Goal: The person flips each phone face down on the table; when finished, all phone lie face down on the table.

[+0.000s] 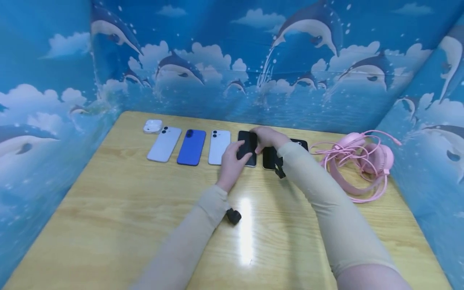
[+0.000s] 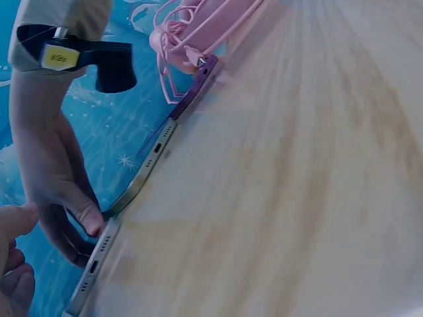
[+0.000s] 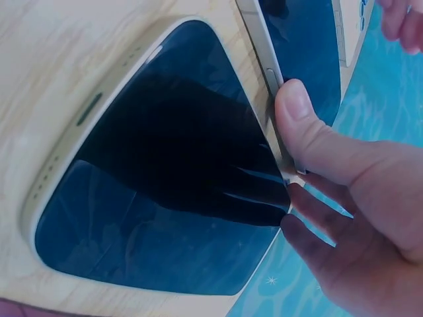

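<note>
Several phones lie in a row at the back of the wooden table [image 1: 145, 209]. Both hands meet at a black-screened phone [image 1: 248, 145] lying face up. My left hand [image 1: 232, 161] holds its near left side, thumb on the glass. My right hand [image 1: 267, 137] pinches its far right edge; the thumb [image 3: 297, 109] presses the side rail [image 3: 268, 72] and the fingers reach over the far end. In the left wrist view that thumb [image 2: 89, 218] sits at the phone's edge [image 2: 92, 267]. Another dark phone [image 1: 269, 159] [image 3: 152, 172] lies flat under my right wrist.
Left of the hands lie a white phone [image 1: 219, 147], a blue phone [image 1: 191, 147], a pale phone [image 1: 164, 143] and a white earbud case [image 1: 152, 126]. A third dark phone [image 1: 300, 143] and pink headphones [image 1: 362, 161] with tangled cable sit at the right. Dolphin-print walls enclose the table.
</note>
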`<state>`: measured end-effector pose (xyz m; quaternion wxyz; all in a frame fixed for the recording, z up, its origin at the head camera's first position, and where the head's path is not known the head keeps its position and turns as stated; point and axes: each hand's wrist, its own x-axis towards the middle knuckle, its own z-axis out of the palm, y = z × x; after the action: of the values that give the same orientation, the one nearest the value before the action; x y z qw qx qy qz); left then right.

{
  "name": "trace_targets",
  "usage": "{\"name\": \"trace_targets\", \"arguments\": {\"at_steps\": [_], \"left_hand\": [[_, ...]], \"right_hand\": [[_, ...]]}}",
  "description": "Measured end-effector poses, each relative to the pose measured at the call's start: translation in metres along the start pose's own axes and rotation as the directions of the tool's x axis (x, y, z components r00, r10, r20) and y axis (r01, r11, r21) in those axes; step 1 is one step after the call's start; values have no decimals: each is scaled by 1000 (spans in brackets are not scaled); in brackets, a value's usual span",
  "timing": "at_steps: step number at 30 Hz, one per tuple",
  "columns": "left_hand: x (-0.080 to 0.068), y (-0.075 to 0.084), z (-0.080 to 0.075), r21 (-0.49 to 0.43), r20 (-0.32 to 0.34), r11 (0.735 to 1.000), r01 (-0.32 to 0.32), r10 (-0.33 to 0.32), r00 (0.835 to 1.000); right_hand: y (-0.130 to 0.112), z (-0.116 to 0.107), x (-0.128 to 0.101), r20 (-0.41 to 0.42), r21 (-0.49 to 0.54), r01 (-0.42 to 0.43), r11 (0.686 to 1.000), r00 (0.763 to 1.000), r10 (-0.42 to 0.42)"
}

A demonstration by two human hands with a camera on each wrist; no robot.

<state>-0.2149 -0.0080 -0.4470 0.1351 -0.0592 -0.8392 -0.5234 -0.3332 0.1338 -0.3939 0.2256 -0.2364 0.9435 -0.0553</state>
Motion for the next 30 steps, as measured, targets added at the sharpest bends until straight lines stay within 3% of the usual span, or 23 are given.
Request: {"name": "trace_targets", "arguments": {"at_steps": [7, 11, 16, 24, 30], "left_hand": [[-6, -6, 5, 160, 74, 984, 80, -93, 993], [-6, -9, 6, 237, 115, 969, 67, -96, 989], [-5, -12, 6, 263, 137, 964, 31, -69, 988], [-6, -11, 2, 270, 148, 961, 60, -103, 984], [-6, -10, 2, 269, 160, 962, 38, -83, 984]], "right_hand": [[-3, 1, 2, 11, 6, 1, 1000, 1000, -1], [2, 2, 2, -9, -4, 4, 1000, 1000, -4], [6, 2, 0, -26, 15, 43, 999, 999, -42], [8, 1, -3, -43, 64, 81, 995, 996, -78], [13, -9, -9, -91, 158, 112, 981, 991, -99]]}}
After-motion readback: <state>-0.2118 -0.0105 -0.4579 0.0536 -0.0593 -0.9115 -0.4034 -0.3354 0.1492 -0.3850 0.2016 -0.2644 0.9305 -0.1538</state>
